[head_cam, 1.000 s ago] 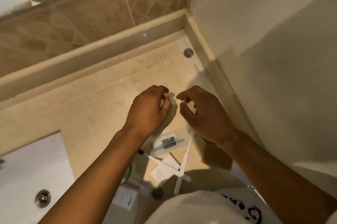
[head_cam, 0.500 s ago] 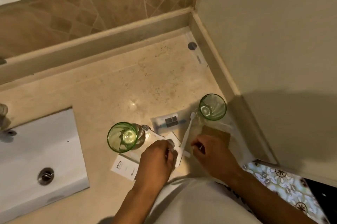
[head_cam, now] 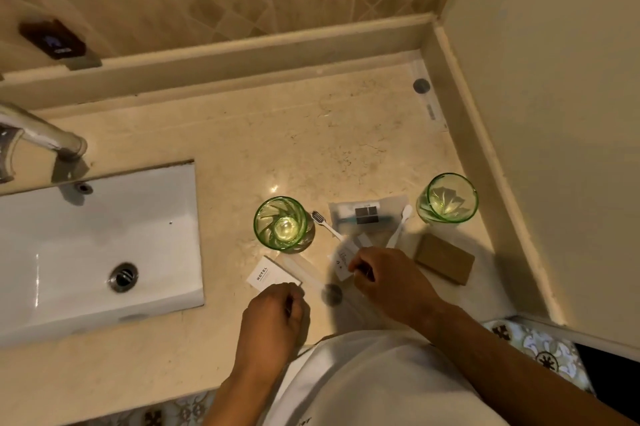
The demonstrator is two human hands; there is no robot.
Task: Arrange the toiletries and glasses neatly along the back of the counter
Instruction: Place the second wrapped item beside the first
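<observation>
Two green glasses stand upright on the beige counter, one in the middle (head_cam: 282,223) and one near the right wall (head_cam: 448,198). Between them lie a clear toiletry packet (head_cam: 367,212), a dark-bristled toothbrush (head_cam: 325,224) and a white toothbrush (head_cam: 400,226). My right hand (head_cam: 388,280) pinches a small white sachet (head_cam: 343,259) lying flat in front of the packet. My left hand (head_cam: 273,318) is curled, fingertips at the front edge of a white hotel box (head_cam: 268,275); I see nothing in it. A brown soap box (head_cam: 445,263) lies right of my right hand.
A white sink (head_cam: 97,252) with a drain and a metal tap (head_cam: 41,134) fills the left. A clear packet with a grey disc (head_cam: 421,86) lies in the back right corner, another (head_cam: 332,294) between my hands. A raised ledge (head_cam: 225,58) runs along the back.
Both hands have drawn back from the middle of the counter to its front edge and moved apart. The view has widened, showing the glasses, sink and tap.
</observation>
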